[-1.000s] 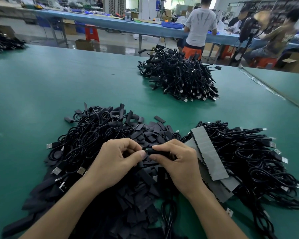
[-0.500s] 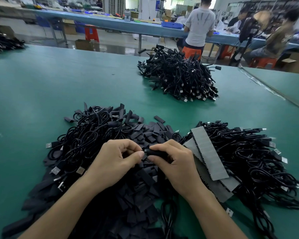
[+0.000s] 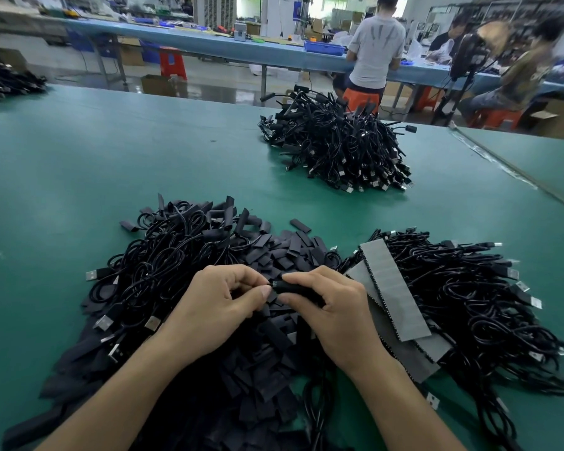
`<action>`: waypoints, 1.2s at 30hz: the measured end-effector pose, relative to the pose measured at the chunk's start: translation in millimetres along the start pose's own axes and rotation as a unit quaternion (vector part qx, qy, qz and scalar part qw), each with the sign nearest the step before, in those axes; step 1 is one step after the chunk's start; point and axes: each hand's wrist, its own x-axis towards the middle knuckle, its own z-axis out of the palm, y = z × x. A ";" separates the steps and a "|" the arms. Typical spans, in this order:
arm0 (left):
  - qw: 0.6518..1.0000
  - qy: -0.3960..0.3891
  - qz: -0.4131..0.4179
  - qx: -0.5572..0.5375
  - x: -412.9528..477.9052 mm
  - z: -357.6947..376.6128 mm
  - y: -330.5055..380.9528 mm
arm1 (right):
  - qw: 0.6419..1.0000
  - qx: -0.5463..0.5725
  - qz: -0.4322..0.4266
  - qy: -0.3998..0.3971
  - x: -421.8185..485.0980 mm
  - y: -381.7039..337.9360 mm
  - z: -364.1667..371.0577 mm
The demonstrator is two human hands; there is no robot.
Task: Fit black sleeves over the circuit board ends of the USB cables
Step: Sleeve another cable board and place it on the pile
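We note the R hand (image 3: pixel 336 307) pinching a black sleeve (image 3: pixel 293 287) betw. thumb and forefinger, held roughly level just above the heap of loose sleeves (image 3: pixel 274 369) at the table's near edge. The L hand (image 3: pixel 215 307), fingers curled, pinches the cable end (image 3: pixel 272 284) at the sleeve's left mouth; board mostly hidden. USB cable piles lie L (image 3: pixel 163 265) and R (image 3: pixel 469 294) of the heap, grey strips (image 3: pixel 394 294) resting on the R pile's edge, and a further pile (image 3: pixel 336 148) sits well apart on the green table (image 3: pixel 79 164).

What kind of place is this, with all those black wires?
Most likely a factory workshop. Heaps of black cables lie on a big green table, black sleeves are piled in front, and a person in a grey shirt is at a blue bench behind.
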 end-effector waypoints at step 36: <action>1.000 -0.009 0.023 0.015 1.8 -0.6 -0.9 | 0.999 0.014 0.031 0.001 0.0 -4.4 2.3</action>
